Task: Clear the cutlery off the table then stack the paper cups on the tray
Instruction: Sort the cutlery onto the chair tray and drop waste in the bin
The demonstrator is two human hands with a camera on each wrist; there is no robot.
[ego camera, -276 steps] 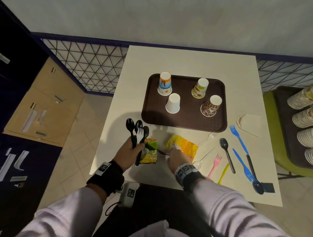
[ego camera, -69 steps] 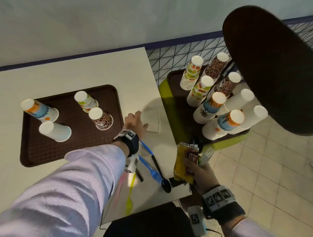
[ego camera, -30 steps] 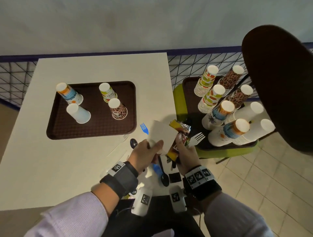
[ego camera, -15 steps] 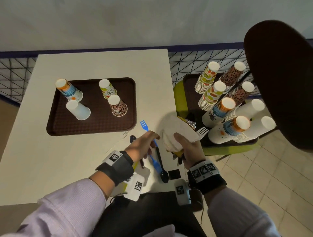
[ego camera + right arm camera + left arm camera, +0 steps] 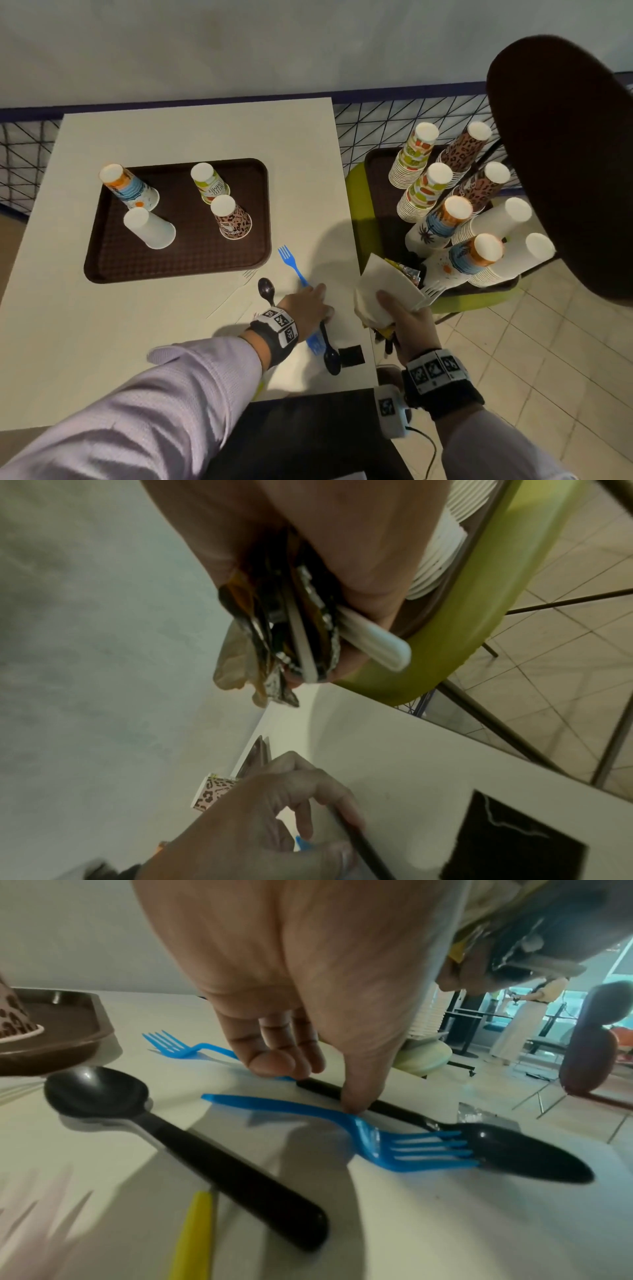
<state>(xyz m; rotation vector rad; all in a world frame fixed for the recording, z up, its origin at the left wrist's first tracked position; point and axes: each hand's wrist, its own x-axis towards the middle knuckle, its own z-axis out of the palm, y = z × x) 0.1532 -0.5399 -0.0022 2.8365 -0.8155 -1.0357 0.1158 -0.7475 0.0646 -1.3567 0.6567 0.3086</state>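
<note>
Several upturned paper cups, among them a leopard-print one (image 5: 231,217) and a white one (image 5: 150,228), stand apart on the brown tray (image 5: 191,253). My left hand (image 5: 308,308) is down on the table near its right edge. In the left wrist view its thumb and curled fingers (image 5: 281,1064) pinch the handle of a black spoon (image 5: 514,1150) that lies under a blue fork (image 5: 394,1145). A second blue fork (image 5: 289,260), another black spoon (image 5: 266,289) and a yellow handle (image 5: 192,1240) lie beside it. My right hand (image 5: 404,318) grips a bundle (image 5: 291,631) of napkin, wrappers, black cutlery and a white fork (image 5: 433,291).
A green chair (image 5: 356,192) right of the table carries a tray with several tall cup stacks (image 5: 445,212). A dark chair back (image 5: 565,154) looms at the right. A black square (image 5: 351,356) lies near the table's front right corner. Clear cutlery (image 5: 239,291) lies below the tray.
The napkin passed from my left hand into the right hand's bundle. My left hand then dropped onto the blue fork and black spoon and closed its fingers there.
</note>
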